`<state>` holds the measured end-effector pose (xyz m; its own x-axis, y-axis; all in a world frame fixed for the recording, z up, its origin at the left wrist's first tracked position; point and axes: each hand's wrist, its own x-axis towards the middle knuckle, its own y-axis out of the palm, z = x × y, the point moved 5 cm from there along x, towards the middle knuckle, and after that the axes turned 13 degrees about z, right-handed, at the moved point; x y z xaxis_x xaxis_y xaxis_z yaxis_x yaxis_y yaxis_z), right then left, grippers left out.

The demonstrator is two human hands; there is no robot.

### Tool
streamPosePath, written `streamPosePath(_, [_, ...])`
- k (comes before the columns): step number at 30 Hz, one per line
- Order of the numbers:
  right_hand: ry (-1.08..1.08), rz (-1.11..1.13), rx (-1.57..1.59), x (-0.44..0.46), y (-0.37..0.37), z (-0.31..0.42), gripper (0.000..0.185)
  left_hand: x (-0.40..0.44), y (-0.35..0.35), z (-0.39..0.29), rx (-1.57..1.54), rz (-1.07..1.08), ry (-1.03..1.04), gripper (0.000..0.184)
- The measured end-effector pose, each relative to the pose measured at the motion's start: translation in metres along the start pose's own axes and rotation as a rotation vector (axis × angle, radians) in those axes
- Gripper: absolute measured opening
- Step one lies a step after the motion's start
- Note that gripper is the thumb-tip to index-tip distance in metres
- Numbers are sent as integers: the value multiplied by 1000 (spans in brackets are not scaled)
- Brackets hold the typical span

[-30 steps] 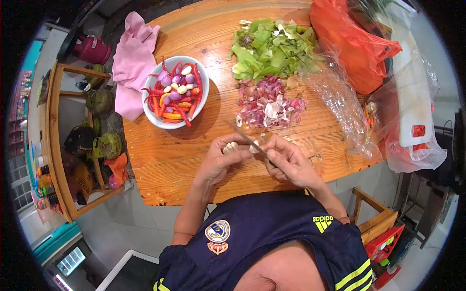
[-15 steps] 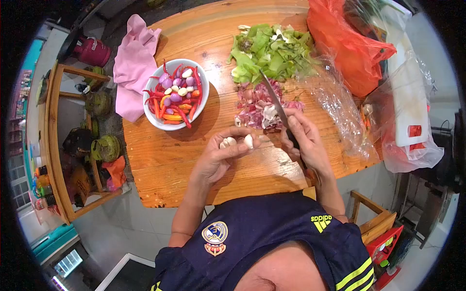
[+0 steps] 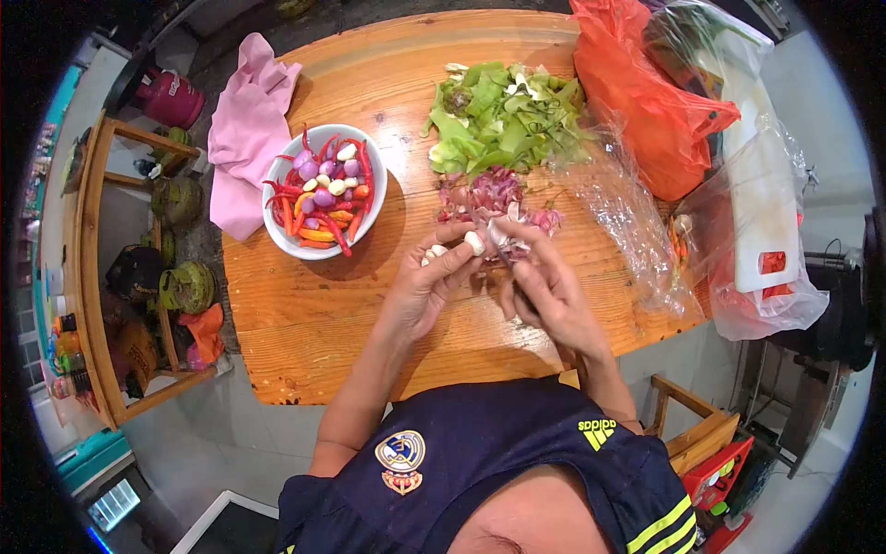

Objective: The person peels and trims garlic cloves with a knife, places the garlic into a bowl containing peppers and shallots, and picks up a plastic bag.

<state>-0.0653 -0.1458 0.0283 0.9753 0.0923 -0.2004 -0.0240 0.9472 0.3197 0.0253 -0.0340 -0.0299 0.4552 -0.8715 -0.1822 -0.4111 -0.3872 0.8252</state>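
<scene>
My left hand [image 3: 426, 284] is closed around several pale garlic cloves [image 3: 434, 253], with one clove [image 3: 474, 242] pinched at its fingertips. Close beside it, my right hand [image 3: 554, 300] grips a knife [image 3: 499, 240]; the blade, seen foreshortened and blurred, is near the pinched clove, and I cannot tell if they touch. Just beyond both hands lies a heap of purple and white peelings [image 3: 494, 191]. To the left stands a white bowl [image 3: 269, 222] of red and orange chillies [image 3: 334, 233], purple shallots and white garlic cloves.
Green peelings [image 3: 503, 120] are piled at the back of the wooden table [image 3: 305, 342]. A pink cloth [image 3: 245, 138] lies left of the bowl. On the right are clear plastic [image 3: 628, 212], a red plastic bag [image 3: 646, 111] and a white cutting board [image 3: 759, 203] in a bag.
My right hand has moved left toward my left hand, and the knife has swung from pointing away over the peelings to the clove. The whole view has shifted slightly.
</scene>
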Motion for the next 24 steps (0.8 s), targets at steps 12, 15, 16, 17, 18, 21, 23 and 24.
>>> streamPosePath(12, [0,58,-21,-3,11,-14,38,-8,-2,1,-26,16,18,29])
streamPosePath(15, [-21,49,8,-3,12,-15,37,-9,-4,2,-33,19,13,29])
streamPosePath(16, [-18,57,31,-3,12,-15,37,-9,-4,2,-35,18,9,29])
streamPosePath(17, [-15,64,53,-4,11,-15,37,-9,-5,3,-37,18,5,29])
streamPosePath(18, [-16,61,49,-5,9,-16,37,-9,-5,3,-39,26,5,29])
streamPosePath(21, [-14,50,29,-5,6,-19,37,-9,-5,3,-47,37,6,29])
streamPosePath(23, [-6,39,4,-5,5,-19,38,-9,-6,4,-55,31,9,29])
streamPosePath(24, [7,42,38,-5,5,-19,38,-9,-4,3,-57,42,12,28])
